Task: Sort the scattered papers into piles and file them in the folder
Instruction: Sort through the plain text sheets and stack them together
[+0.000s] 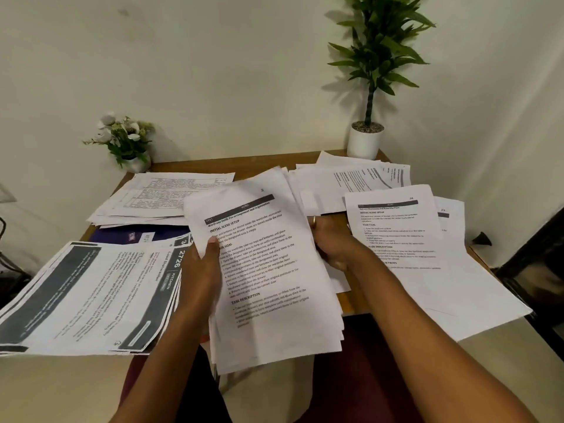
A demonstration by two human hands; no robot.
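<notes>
I hold a thick stack of printed sheets (268, 270) above the table's front edge. My left hand (203, 270) grips its left side, thumb on the top page. My right hand (331, 242) holds the stack's right edge, fingers mostly hidden behind the paper. A dark blue folder (137, 235) lies flat at the middle left, partly buried under papers. A pile with dark headers (88, 297) lies at the front left. Table-printed sheets (158, 193) sit at the back left. Another pile (406, 239) spreads to the right, with more sheets (360, 178) behind it.
A small wooden table (351, 300) stands against a white wall. A white pot with a tall green plant (366, 141) occupies the back right corner. A small flower arrangement (125, 141) sits at the back left corner. A dark object (537, 270) stands at the right.
</notes>
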